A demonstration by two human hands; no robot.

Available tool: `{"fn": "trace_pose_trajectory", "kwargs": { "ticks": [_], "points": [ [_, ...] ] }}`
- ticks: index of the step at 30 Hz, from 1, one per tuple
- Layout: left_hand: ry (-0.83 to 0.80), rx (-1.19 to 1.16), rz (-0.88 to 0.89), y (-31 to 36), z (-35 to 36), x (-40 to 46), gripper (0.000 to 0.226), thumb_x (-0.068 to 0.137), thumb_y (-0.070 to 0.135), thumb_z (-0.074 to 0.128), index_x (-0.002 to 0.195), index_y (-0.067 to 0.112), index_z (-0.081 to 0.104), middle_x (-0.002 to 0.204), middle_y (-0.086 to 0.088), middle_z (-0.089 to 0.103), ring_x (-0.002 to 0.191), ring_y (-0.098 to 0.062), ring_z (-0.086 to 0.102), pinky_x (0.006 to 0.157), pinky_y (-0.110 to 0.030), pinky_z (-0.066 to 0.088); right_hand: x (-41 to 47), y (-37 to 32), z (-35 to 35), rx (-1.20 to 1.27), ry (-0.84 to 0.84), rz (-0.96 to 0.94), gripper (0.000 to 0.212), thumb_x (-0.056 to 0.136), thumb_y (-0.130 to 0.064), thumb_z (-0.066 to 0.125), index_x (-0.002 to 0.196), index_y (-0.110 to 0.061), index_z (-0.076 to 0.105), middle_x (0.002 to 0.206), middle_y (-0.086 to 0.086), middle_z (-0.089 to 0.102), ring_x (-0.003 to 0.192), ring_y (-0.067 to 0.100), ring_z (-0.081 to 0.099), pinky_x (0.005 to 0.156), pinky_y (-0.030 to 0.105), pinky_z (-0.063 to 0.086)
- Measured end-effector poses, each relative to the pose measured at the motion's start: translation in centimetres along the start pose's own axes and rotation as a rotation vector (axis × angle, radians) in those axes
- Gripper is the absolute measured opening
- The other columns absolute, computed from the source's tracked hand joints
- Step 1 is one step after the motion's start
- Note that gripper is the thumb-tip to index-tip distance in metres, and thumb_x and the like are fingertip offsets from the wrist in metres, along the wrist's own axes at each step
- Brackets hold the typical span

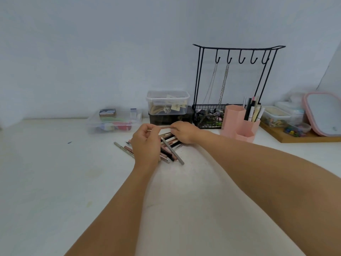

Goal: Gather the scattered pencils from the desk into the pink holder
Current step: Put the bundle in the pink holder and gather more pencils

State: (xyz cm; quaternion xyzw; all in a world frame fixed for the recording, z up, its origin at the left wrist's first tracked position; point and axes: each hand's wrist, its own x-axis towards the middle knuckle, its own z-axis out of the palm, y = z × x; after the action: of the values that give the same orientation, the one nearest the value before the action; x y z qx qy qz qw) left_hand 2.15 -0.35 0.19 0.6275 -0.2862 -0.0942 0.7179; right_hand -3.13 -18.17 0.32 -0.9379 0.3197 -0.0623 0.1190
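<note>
Both hands are holding one pencil (160, 127) level above the pile (166, 146), the left hand (145, 145) and right hand (181, 132) pinching opposite ends, its long axis pointing rightward toward the pink holder (239, 122), nearer the right hand.

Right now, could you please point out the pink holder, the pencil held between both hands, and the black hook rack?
pink holder (232, 119), head view, front wall of the tall compartment.
held pencil (164, 127), head view, mid-shaft between the hands.
black hook rack (238, 47), head view, top bar.
</note>
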Motion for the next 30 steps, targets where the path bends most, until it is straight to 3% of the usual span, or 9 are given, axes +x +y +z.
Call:
{"fn": "trace_pose_trajectory", "kwargs": {
  "ticks": [2,5,9,16,20,25,30],
  "points": [
    [-0.051,0.102,0.091,-0.3,0.2,-0.2,0.012,0.090,0.009,0.062,0.080,0.015,0.065,0.053,-0.002,0.056,0.041,-0.010,0.052,0.045,-0.020,0.044,0.5,0.1,0.1,-0.036,0.012,0.009,0.039,0.099,-0.041,0.035,0.116,-0.019,0.062,0.120,0.009,0.060,0.113,0.035,0.055,0.094,0.051,0.047],
    [-0.214,0.329,0.220,-0.8,0.4,-0.8,0.011,0.080,0.013,0.070,0.080,0.023,0.066,0.059,-0.001,0.063,0.052,-0.012,0.061,0.052,-0.024,0.050,0.6,0.0,0.3,-0.058,0.046,0.036,0.040,0.100,-0.041,0.039,0.129,-0.019,0.054,0.129,0.010,0.052,0.120,0.034,0.047,0.099,0.051,0.042],
    [-0.356,0.588,0.299,-1.2,0.5,-1.2,0.011,0.077,0.024,0.075,0.082,0.029,0.067,0.062,0.009,0.059,0.062,-0.007,0.057,0.056,-0.023,0.041,-0.3,1.2,0.6,0.024,0.166,0.068,0.027,0.099,-0.036,0.047,0.115,-0.017,0.057,0.117,0.008,0.055,0.107,0.031,0.053,0.092,0.046,0.048],
    [-0.358,0.632,0.365,-1.2,0.6,-1.3,0.009,0.079,0.025,0.077,0.080,0.028,0.069,0.062,0.010,0.059,0.060,-0.007,0.054,0.058,-0.021,0.042,-4.4,3.3,0.8,0.121,0.321,0.121,0.011,0.095,-0.030,0.059,0.090,-0.021,0.061,0.096,0.003,0.061,0.087,0.022,0.057,0.073,0.037,0.048],
    [-0.391,0.669,0.454,-1.1,0.8,-1.6,0.023,0.073,0.048,0.082,0.076,0.031,0.067,0.064,0.011,0.060,0.062,-0.007,0.053,0.056,-0.020,0.038,-6.6,4.0,0.8,0.125,0.410,0.210,0.013,0.095,-0.028,0.058,0.087,-0.021,0.064,0.087,0.001,0.064,0.084,0.020,0.059,0.067,0.033,0.047],
    [-0.601,0.694,0.549,-1.3,0.8,-2.0,0.053,0.051,0.078,0.079,0.080,0.036,0.066,0.085,0.016,0.060,0.085,-0.009,0.049,0.072,-0.028,0.043,-9.0,4.5,0.8,0.082,0.504,0.312,0.015,0.095,-0.027,0.056,0.088,-0.019,0.067,0.085,0.000,0.066,0.081,0.020,0.060,0.065,0.031,0.048],
    [-0.641,0.820,0.617,-1.4,1.4,-2.2,0.063,0.053,0.087,0.067,0.093,0.039,0.070,0.092,0.015,0.058,0.091,-0.012,0.047,0.084,-0.038,0.044,-10.4,4.7,1.1,0.132,0.571,0.298,0.021,0.099,-0.025,0.053,0.091,-0.013,0.070,0.088,0.004,0.067,0.083,0.022,0.062,0.075,0.038,0.055]
  ]
}}
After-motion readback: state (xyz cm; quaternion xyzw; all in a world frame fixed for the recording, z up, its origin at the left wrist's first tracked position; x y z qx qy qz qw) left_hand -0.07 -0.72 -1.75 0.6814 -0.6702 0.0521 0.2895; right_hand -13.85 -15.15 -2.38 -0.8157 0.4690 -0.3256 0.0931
